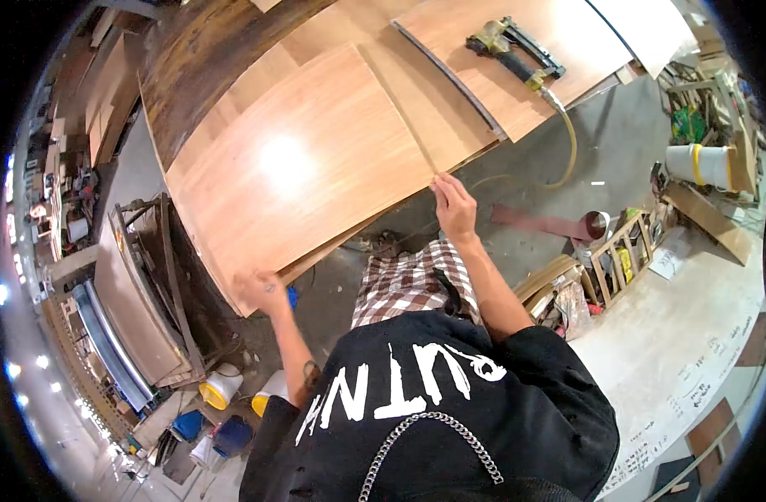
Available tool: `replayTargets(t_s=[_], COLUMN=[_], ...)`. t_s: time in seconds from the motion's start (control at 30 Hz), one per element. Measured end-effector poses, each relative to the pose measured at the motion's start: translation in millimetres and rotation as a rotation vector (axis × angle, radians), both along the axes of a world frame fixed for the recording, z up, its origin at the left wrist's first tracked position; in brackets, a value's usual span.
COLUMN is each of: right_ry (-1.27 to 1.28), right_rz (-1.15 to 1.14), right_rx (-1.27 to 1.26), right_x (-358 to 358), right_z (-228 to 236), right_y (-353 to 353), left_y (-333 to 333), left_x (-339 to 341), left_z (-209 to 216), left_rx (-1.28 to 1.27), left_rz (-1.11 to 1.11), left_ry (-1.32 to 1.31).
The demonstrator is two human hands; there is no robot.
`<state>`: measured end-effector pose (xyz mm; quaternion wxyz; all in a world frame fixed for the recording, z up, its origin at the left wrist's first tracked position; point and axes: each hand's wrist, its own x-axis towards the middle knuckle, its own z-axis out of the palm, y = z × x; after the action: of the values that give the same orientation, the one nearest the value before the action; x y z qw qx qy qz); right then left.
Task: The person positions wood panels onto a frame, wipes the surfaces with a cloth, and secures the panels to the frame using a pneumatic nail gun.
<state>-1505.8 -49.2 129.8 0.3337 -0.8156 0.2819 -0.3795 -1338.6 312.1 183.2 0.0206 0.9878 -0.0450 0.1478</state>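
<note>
A thin, smooth wood panel (308,134) lies on top of other sheets in front of me, with a bright glare on its surface. My right hand (456,207) pinches its near right corner between thumb and fingers. At the near left corner is my left hand (262,289), smeared by motion; its fingers cannot be made out clearly. Farther right, an air nail gun (513,52) rests on another light wood sheet (437,25). A dark strip (450,79) runs along that sheet's left edge.
A yellowish air hose (572,151) hangs from the nail gun toward the floor. On the left stand leaning boards (140,293) and buckets (222,385). To the right are a white bucket (699,165), a wooden frame (621,255) and a reddish-brown roll (550,224).
</note>
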Motion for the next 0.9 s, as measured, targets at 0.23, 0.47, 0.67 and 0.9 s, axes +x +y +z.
replayTargets(t_s=[0.23, 0.47, 0.67, 0.9], right_ry=[0.035, 0.083, 0.268, 0.750], right_rz=[0.179, 0.407, 0.070, 0.102], right_rx=[0.025, 0.032, -0.241, -0.193], right_x=[-0.2, -1.3, 39.2, 100.1], right_z=[16.5, 27.5, 61.0, 55.5], right_y=[-15.1, -44.5, -198.3, -311.2], left_y=[-306.3, -328.7, -330.6, -329.8], left_x=[-36.3, -36.2, -35.4, -37.1], left_z=[1.0, -31.0, -32.3, -23.2], left_rx=[-0.378, -0.274, -0.231, -0.267], left_rz=[-0.691, -0.521, -0.499, -0.608], left_ry=[0.106, 0.206, 0.247, 0.179])
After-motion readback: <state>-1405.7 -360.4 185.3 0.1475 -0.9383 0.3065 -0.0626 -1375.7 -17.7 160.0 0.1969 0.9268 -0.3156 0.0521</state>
